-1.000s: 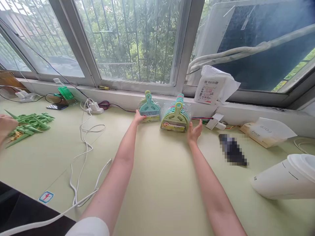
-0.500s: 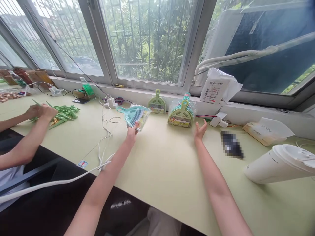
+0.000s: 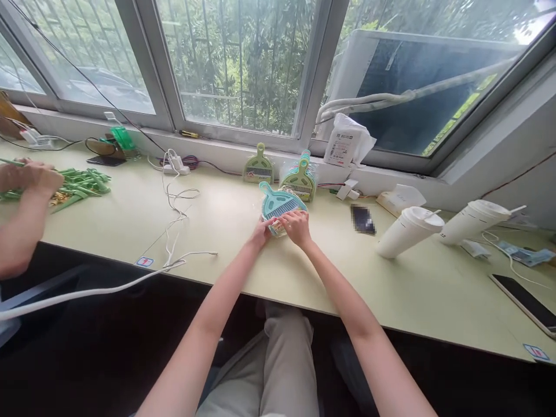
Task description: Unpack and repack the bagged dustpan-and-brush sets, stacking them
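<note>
A teal mini dustpan with a brush [image 3: 278,200], in clear plastic wrap, is held above the table in front of me. My left hand [image 3: 261,229] grips its lower left edge. My right hand [image 3: 296,226] is closed over the lower right edge, its fingers on the packaging. Just behind stands a row of packaged dustpans [image 3: 303,174], green at the front, partly hidden by the teal one. A single green dustpan [image 3: 259,166] leans upright against the wall to the left of that row.
White cables [image 3: 171,231] run across the table on the left. A co-worker's hands [image 3: 37,179] are at a pile of green pods [image 3: 84,182]. On the right are a blurred dark object [image 3: 363,219], two white cups [image 3: 408,231] [image 3: 471,220] and a tablet-like device [image 3: 525,301].
My left hand has brought the teal dustpan rightward, in front of the row. My right hand, open and apart before, has moved in and closed on it. The view has turned right.
</note>
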Action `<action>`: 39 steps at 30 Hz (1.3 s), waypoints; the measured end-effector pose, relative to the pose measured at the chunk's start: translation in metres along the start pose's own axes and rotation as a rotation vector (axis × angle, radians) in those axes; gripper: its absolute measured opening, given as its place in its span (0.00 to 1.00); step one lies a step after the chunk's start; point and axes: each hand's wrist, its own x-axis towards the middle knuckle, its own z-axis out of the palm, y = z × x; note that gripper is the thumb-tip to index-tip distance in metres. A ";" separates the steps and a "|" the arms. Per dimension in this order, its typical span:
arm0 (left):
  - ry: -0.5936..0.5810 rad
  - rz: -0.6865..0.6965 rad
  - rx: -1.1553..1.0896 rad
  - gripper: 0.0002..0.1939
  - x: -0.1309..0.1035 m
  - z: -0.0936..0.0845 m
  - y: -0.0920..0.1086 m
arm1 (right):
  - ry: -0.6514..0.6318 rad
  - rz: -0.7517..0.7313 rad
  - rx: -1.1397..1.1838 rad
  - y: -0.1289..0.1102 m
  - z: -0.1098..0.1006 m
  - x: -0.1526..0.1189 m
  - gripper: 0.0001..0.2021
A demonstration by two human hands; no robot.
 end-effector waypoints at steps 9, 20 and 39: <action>-0.094 -0.004 0.005 0.29 0.006 -0.013 0.005 | 0.095 0.486 0.550 0.027 0.025 -0.020 0.21; -0.653 -0.256 0.477 0.22 -0.012 -0.008 0.013 | 0.314 0.571 1.388 0.075 -0.009 -0.037 0.19; -0.195 0.021 0.650 0.22 0.020 -0.006 0.000 | 0.157 0.835 1.281 0.072 0.007 -0.030 0.17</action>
